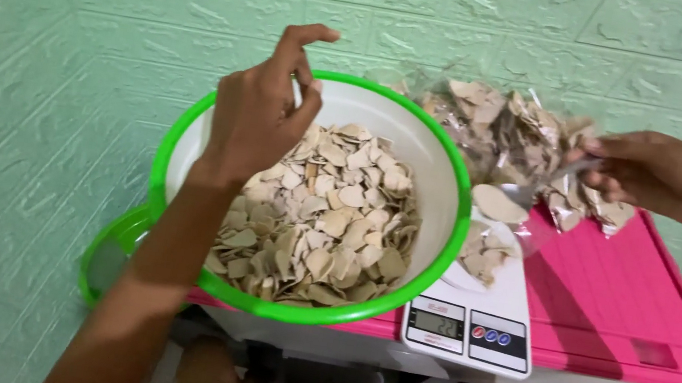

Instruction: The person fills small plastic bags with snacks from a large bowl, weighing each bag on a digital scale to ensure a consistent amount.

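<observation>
**Two hands over the chips and the scale**

The left hand (258, 116) is raised above the white bowl with green rim (438, 174), fingers pinched together; whether it grips something I cannot tell. The bowl is full of pale dry chips (319, 215). At 3 o'clock from the bowl, the right hand (654, 174) is closed on a metal spoon (530, 191) carrying one chip. Under the spoon, a clear bag (481, 248) lies on the white kitchen scale (469, 328). At 12 o'clock from the scale, filled bags (512, 132) rest on the pink lid (614, 295).

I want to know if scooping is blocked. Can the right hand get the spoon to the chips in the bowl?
Probably yes: the right hand holds the spoon beside the bowl, whose top is open; the left hand hovers over the far side.
</observation>
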